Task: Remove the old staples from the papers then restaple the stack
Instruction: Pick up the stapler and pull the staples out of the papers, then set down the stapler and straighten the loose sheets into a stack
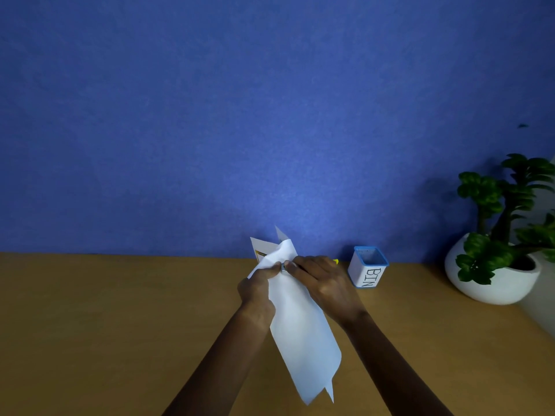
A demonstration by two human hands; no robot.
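Pinching the upper corner of the light, floppy papers (303,331) above the wooden desk (120,310), the left hand (258,291) is holding them just beside the small metal tool (283,267) that the right hand (322,283) is gripping, probably the safest place to take such easily torn sheets.
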